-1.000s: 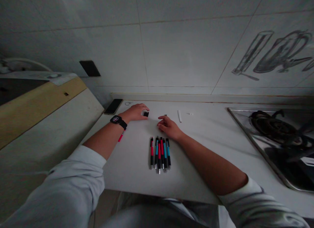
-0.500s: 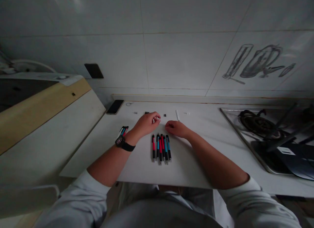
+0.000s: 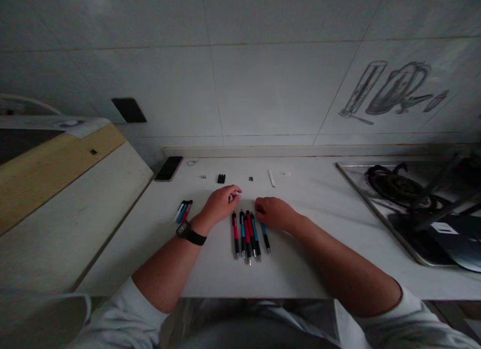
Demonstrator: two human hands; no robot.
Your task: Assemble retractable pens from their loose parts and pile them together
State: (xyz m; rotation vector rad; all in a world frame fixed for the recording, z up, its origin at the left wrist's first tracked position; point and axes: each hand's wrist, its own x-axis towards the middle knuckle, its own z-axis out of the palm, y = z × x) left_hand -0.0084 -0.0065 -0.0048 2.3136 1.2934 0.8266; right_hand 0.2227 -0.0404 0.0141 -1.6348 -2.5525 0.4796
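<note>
Several red and blue pens with black grips (image 3: 247,236) lie side by side on the white counter, tips toward me. My right hand (image 3: 276,212) is closed over the upper end of a blue pen (image 3: 265,239) at the right of the row, hiding its top. This pen lies slightly apart and tilted from the others. My left hand (image 3: 222,201) is just beyond the row's left end, fingers loosely bent, a gap between thumb and forefinger, nothing visible in it. Left of it lie several short red, blue and white pen barrels (image 3: 183,211) with black ends.
Along the back of the counter (image 3: 300,259) lie small springs (image 3: 203,177), black grips (image 3: 221,179), small black pieces (image 3: 251,179), thin white refills (image 3: 271,178) and clear bits (image 3: 287,174). A phone (image 3: 169,168) is at the back left, a gas stove (image 3: 398,189) at the right.
My right hand has come toward me onto the rightmost blue pen, which has shifted away from the row. My left hand has drawn back slightly, uncovering the black grips. The view has shifted a little.
</note>
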